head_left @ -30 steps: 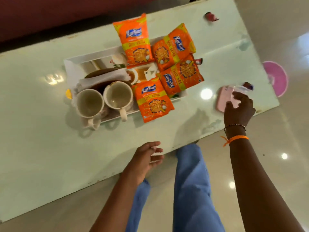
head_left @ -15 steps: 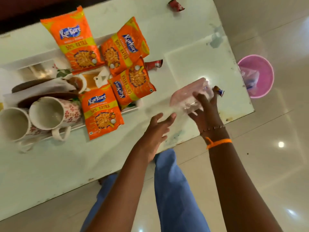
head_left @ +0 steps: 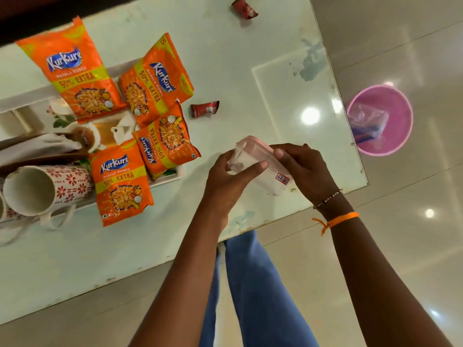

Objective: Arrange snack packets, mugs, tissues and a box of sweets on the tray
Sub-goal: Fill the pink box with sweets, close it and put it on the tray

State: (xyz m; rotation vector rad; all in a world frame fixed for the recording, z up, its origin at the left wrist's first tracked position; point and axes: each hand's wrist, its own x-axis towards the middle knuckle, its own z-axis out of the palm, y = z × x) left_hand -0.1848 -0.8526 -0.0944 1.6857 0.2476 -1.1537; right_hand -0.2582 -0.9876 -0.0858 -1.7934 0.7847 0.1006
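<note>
A clear plastic box with a pink lid point(head_left: 258, 160) is held above the table's right part, tilted. My left hand point(head_left: 230, 176) grips its left end and my right hand point(head_left: 304, 169) grips its right side. The white tray point(head_left: 172, 172) lies at the left and carries several orange snack packets point(head_left: 120, 184), white tissues point(head_left: 37, 147) and floral mugs point(head_left: 47, 189). One packet hangs over the tray's near edge. Two red wrapped sweets lie loose on the table, one beside the tray point(head_left: 204, 108) and one at the far edge point(head_left: 244, 8).
The pale glass table point(head_left: 250, 71) ends just right of my hands. A pink bin point(head_left: 380, 120) with a plastic bag in it stands on the glossy floor past the table's right edge. My legs in blue trousers are below the near edge.
My right hand lifted the box off the table and brought it nearer. My left hand rose from the table's near edge and took hold of the box's other end.
</note>
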